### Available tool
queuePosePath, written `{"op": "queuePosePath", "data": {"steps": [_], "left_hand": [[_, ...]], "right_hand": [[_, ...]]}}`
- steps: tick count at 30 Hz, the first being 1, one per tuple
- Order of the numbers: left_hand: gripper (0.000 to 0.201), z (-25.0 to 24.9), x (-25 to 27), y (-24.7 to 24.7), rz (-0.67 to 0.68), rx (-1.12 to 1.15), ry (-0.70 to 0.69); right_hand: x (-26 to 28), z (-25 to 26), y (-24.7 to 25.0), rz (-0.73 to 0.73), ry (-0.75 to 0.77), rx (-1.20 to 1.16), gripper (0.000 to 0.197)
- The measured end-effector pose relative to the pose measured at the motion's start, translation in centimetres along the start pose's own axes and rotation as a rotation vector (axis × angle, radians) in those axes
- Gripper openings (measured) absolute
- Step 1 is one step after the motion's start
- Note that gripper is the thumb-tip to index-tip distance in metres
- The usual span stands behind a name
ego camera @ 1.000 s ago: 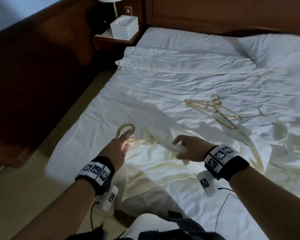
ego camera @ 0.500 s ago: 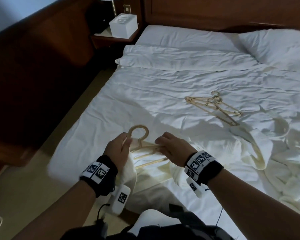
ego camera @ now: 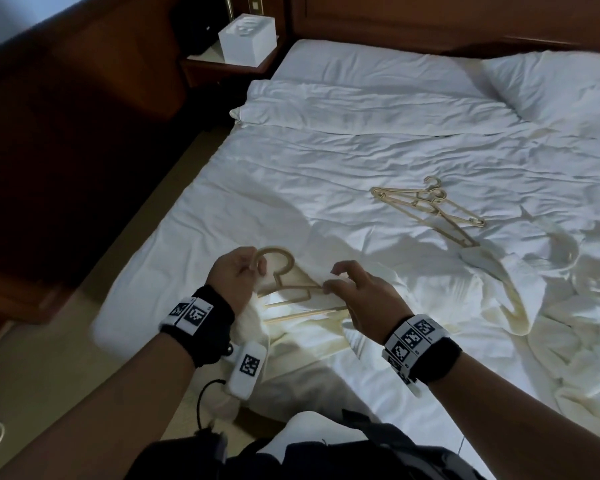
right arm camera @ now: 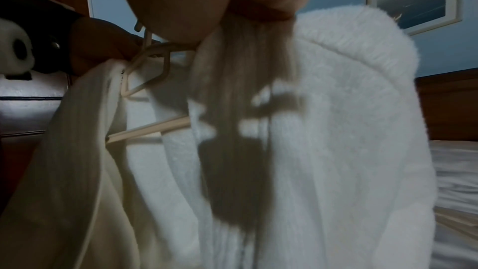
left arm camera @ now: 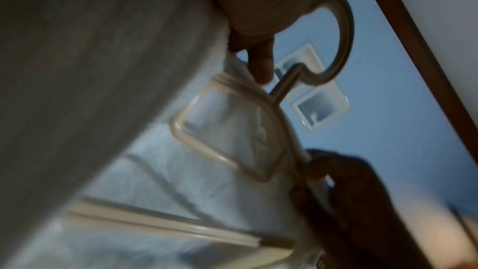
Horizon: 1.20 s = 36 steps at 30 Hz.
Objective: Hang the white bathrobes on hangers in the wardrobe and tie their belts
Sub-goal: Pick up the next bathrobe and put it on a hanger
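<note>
My left hand (ego camera: 236,278) grips the hanger (ego camera: 284,289) hook; my right hand (ego camera: 357,292) pinches the bathrobe (ego camera: 499,289) collar at its shoulder. Risk: fabric slips off the unsecured arm when lifted.

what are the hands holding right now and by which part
The left hand grips the hanger by its hook; the right hand pinches the bathrobe at the hanger's shoulder.

Both forearms reach fwd, wristbands on. Left hand (ego camera: 237,273) curled, fingers (ego camera: 257,264) gripping. Right hand (ego camera: 364,292) palm down, thumb & index pinched, other fingers loosely arched, just beside the left.
</note>
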<state>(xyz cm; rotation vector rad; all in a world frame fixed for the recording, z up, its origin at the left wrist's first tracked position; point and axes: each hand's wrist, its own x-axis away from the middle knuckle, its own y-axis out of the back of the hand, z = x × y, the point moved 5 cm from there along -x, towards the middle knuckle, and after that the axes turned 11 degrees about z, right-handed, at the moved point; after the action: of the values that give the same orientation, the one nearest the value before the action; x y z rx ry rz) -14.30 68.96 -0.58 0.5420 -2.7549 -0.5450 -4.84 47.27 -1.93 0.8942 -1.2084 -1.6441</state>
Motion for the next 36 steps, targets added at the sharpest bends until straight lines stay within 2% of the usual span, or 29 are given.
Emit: {"op": "queuePosePath", "data": {"steps": [3, 6, 8, 10, 12, 14, 16, 18, 21, 23, 25, 28, 32, 36], "left_hand": [[0.038, -0.6, -0.3, -1.3, 0.248, -0.16, 0.023], [0.026, -1.7, -0.2, -2.6, 0.464, -0.092, 0.032], [0.024, -2.1, 0.0, -3.1, 0.534, -0.119, 0.004], [0.02, -2.6, -0.3, -3.3, 0.54, -0.257, -0.092], [0.035, -3.5, -1.0, -2.9, 0.459, -0.326, -0.195], [0.026, -4.4, -1.8, -2.3, 0.364, -0.256, -0.222], [0.037, -5.0, -2.3, -2.0, 0.324, -0.314, -0.229], [0.034, -4.8, -2.3, -2.3, 0.406, -0.507, -0.183], [0.045, -3.2, -2.6, -3.2, 0.579, -0.838, -0.053], [0.043, -2.7, -2.8, -3.3, 0.576, -0.932, -0.011], [0.038, -2.7, -3.0, -3.6, 0.515, -0.993, -0.056], [0.031, -3.8, -2.8, -4.2, 0.448, -0.896, -0.166], [0.024, -4.0, -3.2, -3.7, 0.414, -0.499, -0.242], [0.019, -4.1, -3.6, -3.7, 0.388, -0.567, -0.348]], "right_hand": [[0.2, 0.2, 0.2, -0.025, 0.009, 0.024, 0.077], [0.5, 0.0, -0.4, -0.007, -0.016, 0.018, 0.078], [0.4, -0.4, -0.3, -0.017, -0.059, -0.024, 0.075], [0.1, -0.7, -0.1, -0.017, -0.086, -0.03, 0.069], [-0.4, -0.9, 0.2, 0.003, -0.092, -0.032, 0.053], [-0.8, -1.1, 0.7, 0.006, -0.092, -0.08, 0.03], [-1.3, -1.4, 1.2, -0.002, -0.097, -0.113, 0.019], [-1.6, -1.8, 1.5, 0.006, -0.11, -0.092, 0.015], [-1.7, -1.7, 1.8, 0.038, -0.116, -0.046, 0.016], [-1.8, -1.4, 1.9, 0.049, -0.112, -0.045, 0.022], [-1.9, -1.2, 1.9, 0.046, -0.119, -0.04, 0.033], [-2.2, -1.1, 2.2, -0.029, -0.119, -0.019, 0.043], [-2.2, -1.2, 1.6, -0.037, -0.06, -0.026, 0.041], [-1.6, -1.8, 1.4, -0.029, -0.075, -0.086, 0.032]]}}
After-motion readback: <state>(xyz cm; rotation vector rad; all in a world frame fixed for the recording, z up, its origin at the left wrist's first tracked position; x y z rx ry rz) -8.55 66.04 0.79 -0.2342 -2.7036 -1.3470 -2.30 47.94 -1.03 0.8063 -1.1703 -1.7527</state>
